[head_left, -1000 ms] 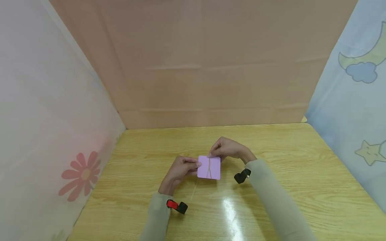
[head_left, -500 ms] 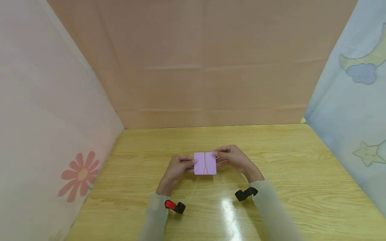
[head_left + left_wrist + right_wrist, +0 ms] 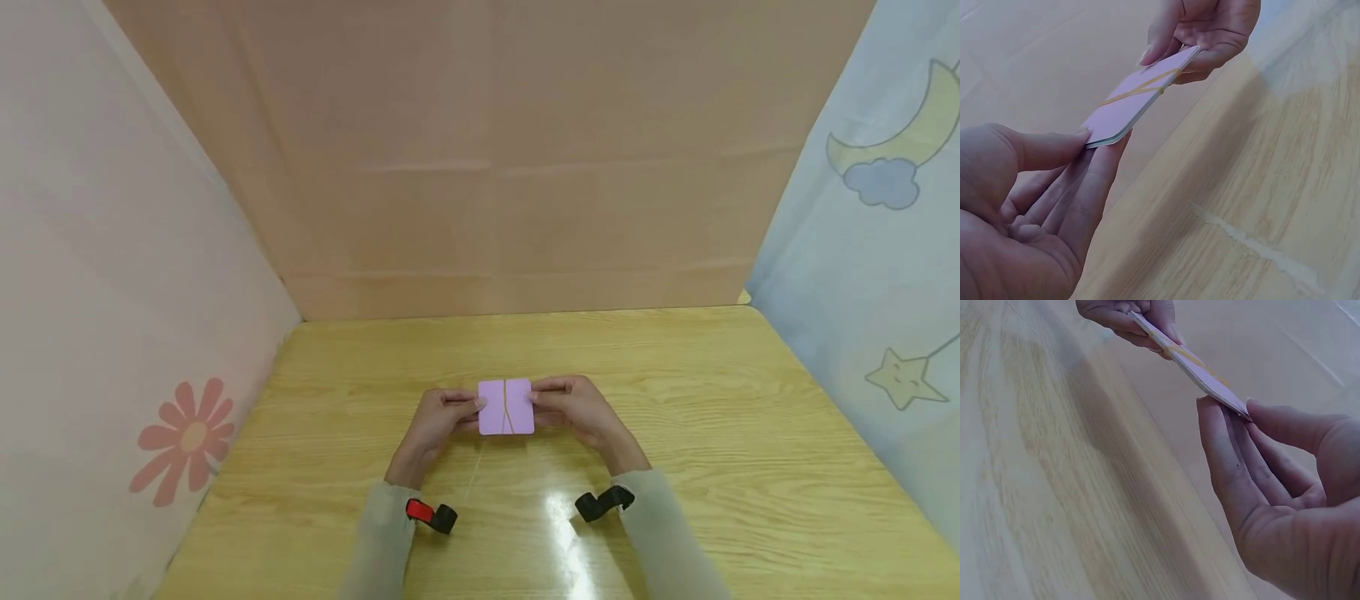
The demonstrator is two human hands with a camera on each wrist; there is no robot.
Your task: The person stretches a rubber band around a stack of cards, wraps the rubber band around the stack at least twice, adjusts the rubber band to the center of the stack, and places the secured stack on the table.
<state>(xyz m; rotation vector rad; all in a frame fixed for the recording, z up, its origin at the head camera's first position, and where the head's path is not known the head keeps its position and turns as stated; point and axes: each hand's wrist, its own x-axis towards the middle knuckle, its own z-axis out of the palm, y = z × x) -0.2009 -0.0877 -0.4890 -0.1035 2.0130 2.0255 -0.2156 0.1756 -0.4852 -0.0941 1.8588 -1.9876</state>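
A thin stack of square pink cards (image 3: 491,408) with rounded corners is held up over the table, its pink face toward the head camera. Around its middle runs a tan rubber band (image 3: 1138,92), whose strands cross and spread toward the near edge. My left hand (image 3: 437,419) pinches the left edge, thumb on the face and fingers behind. At the opposite edge my right hand (image 3: 587,414) pinches in the same way, as the right wrist view shows with the thumb (image 3: 1291,428) on top. Several layers show along the stack's side in the left wrist view.
The wood-grain table (image 3: 337,367) lies beneath both hands, with a pale scratch-like strip (image 3: 1254,244) on its surface. A brown backdrop (image 3: 480,167) rises behind, and patterned cloth walls (image 3: 847,275) stand at both sides.
My right hand has moved from the top edge, at the rubber band, down to the right edge of the cards and grips there. The cards have shifted slightly left and sit straighter.
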